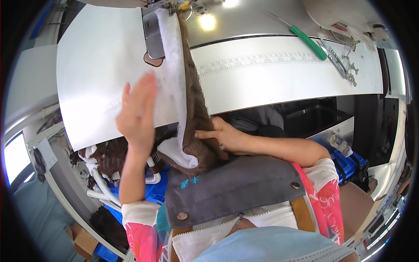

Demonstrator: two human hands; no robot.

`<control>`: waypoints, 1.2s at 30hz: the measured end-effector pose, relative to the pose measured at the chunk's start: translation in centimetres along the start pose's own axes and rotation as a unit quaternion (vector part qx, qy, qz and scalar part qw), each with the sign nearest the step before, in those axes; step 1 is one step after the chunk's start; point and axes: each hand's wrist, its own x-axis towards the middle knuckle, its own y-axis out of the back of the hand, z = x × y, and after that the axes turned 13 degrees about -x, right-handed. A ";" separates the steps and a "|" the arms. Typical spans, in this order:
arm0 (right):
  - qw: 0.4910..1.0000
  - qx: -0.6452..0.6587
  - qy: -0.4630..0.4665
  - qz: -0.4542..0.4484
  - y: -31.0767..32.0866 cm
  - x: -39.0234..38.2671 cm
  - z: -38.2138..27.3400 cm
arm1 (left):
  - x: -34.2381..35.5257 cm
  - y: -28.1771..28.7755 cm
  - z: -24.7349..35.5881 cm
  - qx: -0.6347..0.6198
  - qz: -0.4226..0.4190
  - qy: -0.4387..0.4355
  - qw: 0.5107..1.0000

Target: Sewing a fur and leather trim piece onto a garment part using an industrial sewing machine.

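A long strip of brown fur fabric (194, 89) with a white backing (173, 61) runs from the sewing machine's needle area (172, 6) over the table edge to my apron. Its lower end folds over near my waist, white side partly showing. My right hand (227, 134) grips the brown fur just off the table edge, thumb on top, its other fingers partly hidden. To the left of the strip, my left hand (138, 107) is raised over the white table, fingers stretched out and slightly blurred, holding nothing.
On the white table (96, 65) with ruler markings lie a green-handled awl (308, 42) and a metal snipping tool (334, 58) at right. Brown fur pieces (114, 159) hang below at left. A blue bin (349, 163) stands at lower right.
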 end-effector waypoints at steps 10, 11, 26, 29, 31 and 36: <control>0.999 0.027 -0.025 0.000 0.4 -0.2 0.6 | -1.0 -1.9 -0.8 0.279 -0.144 -0.239 0.919; 0.999 0.025 -0.036 -0.008 0.5 0.0 0.7 | -0.4 -2.0 -0.9 0.281 -0.140 -0.238 0.919; 0.972 -0.234 -0.010 -0.033 1.2 -0.8 -1.3 | 1.9 -4.1 -1.3 0.291 -0.120 -0.230 0.921; 0.873 -0.460 0.161 0.033 2.0 -3.5 -4.0 | 1.7 -4.2 -1.2 0.300 -0.114 -0.217 0.922; 0.669 -0.637 0.336 0.183 3.5 -6.3 -6.6 | 1.8 -4.2 -1.3 0.298 -0.124 -0.208 0.923; 0.249 -0.788 0.197 0.527 11.9 -7.8 -13.3 | 1.7 -4.0 -1.3 0.287 -0.127 -0.194 0.929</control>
